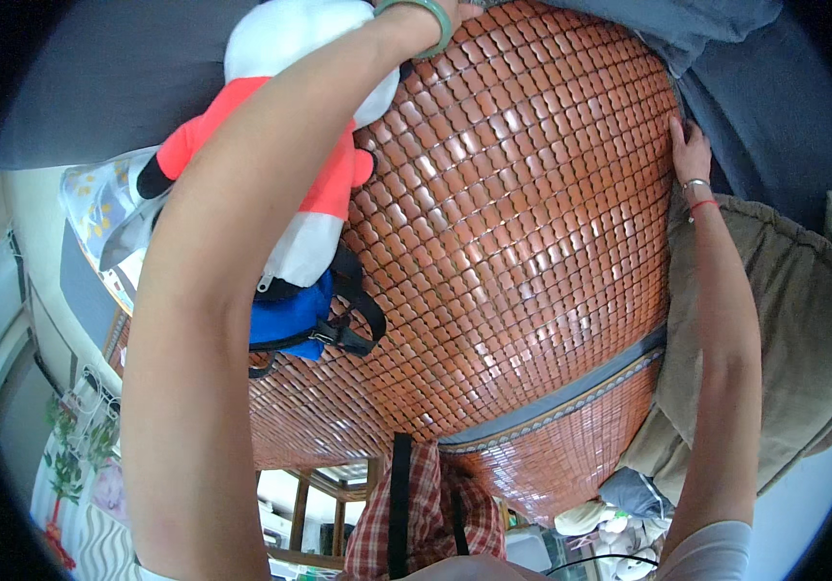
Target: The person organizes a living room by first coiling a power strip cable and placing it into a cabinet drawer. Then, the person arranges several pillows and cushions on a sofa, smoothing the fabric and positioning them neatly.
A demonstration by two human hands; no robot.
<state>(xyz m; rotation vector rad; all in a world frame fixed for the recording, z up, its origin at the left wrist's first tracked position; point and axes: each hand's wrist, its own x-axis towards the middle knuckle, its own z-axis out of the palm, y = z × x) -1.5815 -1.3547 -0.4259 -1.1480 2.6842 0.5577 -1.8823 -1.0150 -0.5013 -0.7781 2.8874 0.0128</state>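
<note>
A large reddish-brown mat [513, 213] of small glossy tiles spreads out in front of me. My right hand [691, 153], with a bracelet and red string at its wrist, is closed at the mat's right edge, beside grey cloth. At the top rim, my left hand [467, 9] reaches the mat's far side; its fingers are mostly out of view. A green bangle [443, 21] circles that wrist. Under and beside my left forearm lies a white, red and black plush toy [324, 198], partly covered by the arm.
A blue bag with black straps [290, 318] lies on the mat below the toy. Dark grey fabric [764, 107] borders the far right, with an olive-brown cloth [764, 339] nearer. Red checked cloth with dark straps [421, 513] hangs at my front. Green plants [67, 455] stand lower left.
</note>
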